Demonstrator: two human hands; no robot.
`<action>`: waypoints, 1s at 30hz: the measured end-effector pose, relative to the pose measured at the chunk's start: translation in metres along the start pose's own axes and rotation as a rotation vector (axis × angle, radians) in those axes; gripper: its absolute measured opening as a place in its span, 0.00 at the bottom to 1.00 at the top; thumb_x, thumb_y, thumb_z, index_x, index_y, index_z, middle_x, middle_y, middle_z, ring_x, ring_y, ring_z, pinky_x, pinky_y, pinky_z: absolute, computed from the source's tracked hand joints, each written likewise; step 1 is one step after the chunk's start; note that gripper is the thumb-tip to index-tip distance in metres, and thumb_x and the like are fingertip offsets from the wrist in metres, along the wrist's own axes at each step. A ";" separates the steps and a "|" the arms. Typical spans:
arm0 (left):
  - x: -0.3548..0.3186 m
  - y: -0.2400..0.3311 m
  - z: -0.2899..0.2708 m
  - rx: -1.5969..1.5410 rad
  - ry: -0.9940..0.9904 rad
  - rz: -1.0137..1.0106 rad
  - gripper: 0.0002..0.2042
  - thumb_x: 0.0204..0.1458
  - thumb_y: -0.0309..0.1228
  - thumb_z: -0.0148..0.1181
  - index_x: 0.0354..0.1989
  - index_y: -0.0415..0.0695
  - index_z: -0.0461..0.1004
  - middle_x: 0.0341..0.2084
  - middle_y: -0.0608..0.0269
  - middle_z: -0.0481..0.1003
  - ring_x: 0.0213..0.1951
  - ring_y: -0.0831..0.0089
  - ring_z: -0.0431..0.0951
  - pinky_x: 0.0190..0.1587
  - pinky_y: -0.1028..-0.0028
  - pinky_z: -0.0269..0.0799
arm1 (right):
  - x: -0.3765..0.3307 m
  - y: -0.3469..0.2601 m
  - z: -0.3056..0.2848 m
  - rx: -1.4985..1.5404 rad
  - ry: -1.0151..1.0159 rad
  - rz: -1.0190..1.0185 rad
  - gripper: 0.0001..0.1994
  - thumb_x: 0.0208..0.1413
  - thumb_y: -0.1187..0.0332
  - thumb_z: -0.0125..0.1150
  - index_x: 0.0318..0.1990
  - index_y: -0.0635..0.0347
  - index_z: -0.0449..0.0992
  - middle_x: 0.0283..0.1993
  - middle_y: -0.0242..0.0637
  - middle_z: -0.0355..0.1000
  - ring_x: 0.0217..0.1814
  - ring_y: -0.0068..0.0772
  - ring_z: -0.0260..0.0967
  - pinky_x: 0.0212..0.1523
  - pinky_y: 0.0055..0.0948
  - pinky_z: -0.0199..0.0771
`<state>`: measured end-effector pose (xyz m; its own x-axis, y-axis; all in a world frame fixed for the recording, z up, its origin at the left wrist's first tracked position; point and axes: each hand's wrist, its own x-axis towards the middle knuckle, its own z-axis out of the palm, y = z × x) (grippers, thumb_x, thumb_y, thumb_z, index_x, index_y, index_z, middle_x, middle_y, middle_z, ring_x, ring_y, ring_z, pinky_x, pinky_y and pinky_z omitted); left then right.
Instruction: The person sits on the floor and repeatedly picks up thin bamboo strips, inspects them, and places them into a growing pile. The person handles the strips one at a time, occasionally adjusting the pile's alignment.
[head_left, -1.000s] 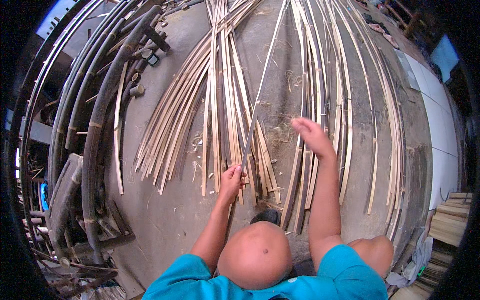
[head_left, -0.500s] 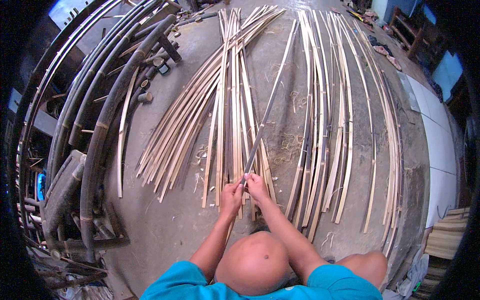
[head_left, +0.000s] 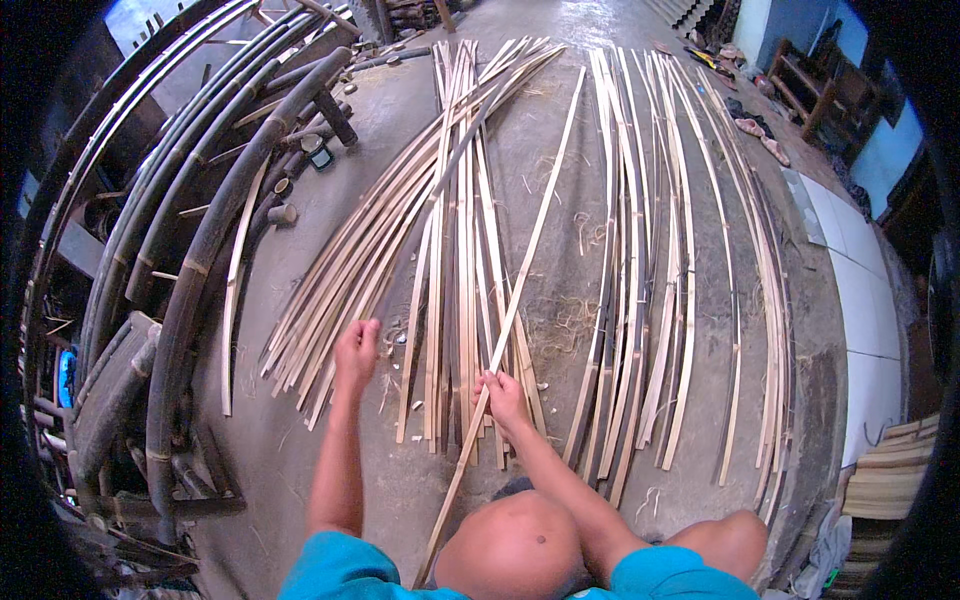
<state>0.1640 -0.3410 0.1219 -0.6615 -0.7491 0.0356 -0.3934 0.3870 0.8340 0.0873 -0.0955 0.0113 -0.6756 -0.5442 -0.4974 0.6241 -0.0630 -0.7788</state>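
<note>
My right hand [head_left: 505, 400] is closed around a long pale bamboo strip [head_left: 533, 245], which slants from the far middle of the floor down past my left knee. Further left, my left hand [head_left: 357, 350] is closed on the near end of a dark-faced bamboo strip [head_left: 437, 190], blurred along its lower part. That strip lies over a fanned pile of pale strips [head_left: 345, 290]. Between my hands, a straighter bundle of strips [head_left: 437, 330] crosses the fan at its far end. My fingertips on the left are partly hidden.
More long strips [head_left: 625, 300] lie in rows on the floor at right. Thick dark bamboo poles [head_left: 185, 350] are stacked along the left. Curly shavings [head_left: 560, 335] litter the concrete. White tiles [head_left: 868, 300] and a pile of flat slats [head_left: 890, 480] border the right side.
My hands were together on the strips; now they are apart. The left hand has moved left with the dark strip, while the right keeps the pale one. The view has tilted up slightly.
</note>
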 end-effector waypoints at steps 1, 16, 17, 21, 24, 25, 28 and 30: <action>0.021 0.001 -0.010 0.116 0.003 0.019 0.17 0.60 0.41 0.53 0.27 0.39 0.74 0.15 0.65 0.70 0.20 0.76 0.70 0.27 0.72 0.66 | 0.002 -0.001 -0.001 -0.010 0.012 0.014 0.14 0.67 0.60 0.47 0.38 0.62 0.70 0.31 0.35 0.72 0.27 0.25 0.72 0.29 0.27 0.77; 0.244 -0.071 -0.051 0.788 0.297 0.153 0.18 0.57 0.39 0.55 0.49 0.41 0.74 0.40 0.41 0.76 0.45 0.46 0.75 0.46 0.55 0.71 | -0.018 -0.005 0.012 -0.001 -0.041 0.063 0.14 0.65 0.57 0.50 0.41 0.60 0.71 0.29 0.32 0.70 0.28 0.26 0.73 0.29 0.27 0.77; 0.247 -0.061 -0.046 0.836 0.407 0.182 0.19 0.57 0.38 0.54 0.52 0.39 0.72 0.44 0.41 0.75 0.46 0.45 0.74 0.47 0.54 0.71 | -0.019 -0.006 0.018 -0.016 -0.054 0.064 0.14 0.65 0.57 0.50 0.41 0.60 0.71 0.29 0.32 0.70 0.29 0.26 0.73 0.29 0.27 0.77; 0.169 -0.005 0.064 0.404 0.153 0.596 0.22 0.56 0.36 0.56 0.56 0.35 0.67 0.48 0.39 0.73 0.49 0.45 0.73 0.52 0.56 0.69 | -0.010 -0.010 0.006 0.099 -0.090 0.067 0.14 0.66 0.59 0.49 0.43 0.63 0.72 0.31 0.35 0.72 0.31 0.28 0.74 0.31 0.29 0.78; 0.036 -0.015 0.097 0.247 -0.354 0.389 0.27 0.60 0.46 0.50 0.58 0.36 0.66 0.51 0.37 0.70 0.54 0.46 0.71 0.57 0.56 0.65 | -0.002 -0.001 0.008 -0.004 -0.092 -0.015 0.13 0.65 0.61 0.50 0.41 0.64 0.73 0.30 0.35 0.73 0.30 0.27 0.74 0.32 0.29 0.77; -0.009 -0.021 0.109 0.276 -0.441 0.326 0.27 0.59 0.47 0.51 0.58 0.37 0.66 0.48 0.38 0.73 0.52 0.46 0.74 0.54 0.56 0.69 | 0.009 0.008 -0.007 -0.095 -0.053 -0.067 0.13 0.65 0.61 0.50 0.40 0.64 0.73 0.29 0.35 0.73 0.29 0.25 0.73 0.32 0.28 0.77; -0.117 -0.019 0.082 0.092 -0.845 -0.158 0.21 0.60 0.46 0.51 0.48 0.38 0.71 0.32 0.53 0.78 0.35 0.62 0.79 0.40 0.63 0.74 | 0.009 0.006 -0.005 -0.229 0.002 -0.152 0.13 0.64 0.61 0.53 0.34 0.62 0.75 0.25 0.31 0.72 0.27 0.21 0.70 0.30 0.24 0.72; -0.166 -0.019 0.069 -0.108 -0.728 -0.361 0.18 0.61 0.44 0.52 0.42 0.38 0.74 0.27 0.60 0.76 0.31 0.71 0.77 0.36 0.68 0.74 | 0.000 -0.008 0.005 -0.506 0.074 -0.147 0.15 0.63 0.61 0.55 0.29 0.62 0.75 0.23 0.28 0.72 0.27 0.16 0.67 0.28 0.22 0.67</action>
<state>0.2375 -0.1866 0.0624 -0.7690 -0.2662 -0.5811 -0.6227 0.1070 0.7751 0.0847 -0.0990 0.0195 -0.7791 -0.4985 -0.3802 0.2653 0.2873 -0.9204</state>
